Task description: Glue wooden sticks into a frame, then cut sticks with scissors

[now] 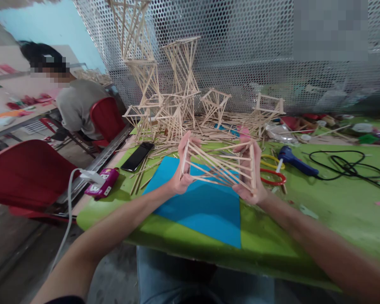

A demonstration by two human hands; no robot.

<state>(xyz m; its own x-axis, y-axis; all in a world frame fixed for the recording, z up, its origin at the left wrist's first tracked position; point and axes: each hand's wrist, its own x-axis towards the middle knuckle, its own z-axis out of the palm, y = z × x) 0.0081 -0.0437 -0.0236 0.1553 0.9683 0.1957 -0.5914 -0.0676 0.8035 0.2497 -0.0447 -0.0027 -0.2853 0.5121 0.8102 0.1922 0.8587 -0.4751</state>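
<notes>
1. Stretching across the scene from left to right, a green table point(351, 202) is covered at its far side by loose sticks and assembled stick towers point(183, 63), the tallest placed at far left.

2. From the near left and near right, both bare forearms are extended over the table's near edge and angled inward, so that the palms are turned toward each other.

3. Between them, above the table, a twisted stick frame point(221, 166) is held on its side, its slanting sticks crossed between two end pieces.

4. At the frame's left end, the left hand point(180, 175) is spread between raised fingers and low thumb, the grip set about the end piece. The right end is gripped likewise by the right hand point(258, 169), with fingers set high, thumb low and wrist bent upward.

5. Below the frame, a blue sheet point(205, 211) is laid flat, partly overhung by the left hand.

6. To the right of the right hand, a blue glue gun point(294, 160) is laid down, its black cable coiled farther right.

7. At left, a dark phone point(137, 156) is placed beside loose sticks.

8. Nearer left, a purple box point(107, 183) is joined by a white plug point(91, 177); pale lettering is borne on the box, too blurred to be read.
</notes>
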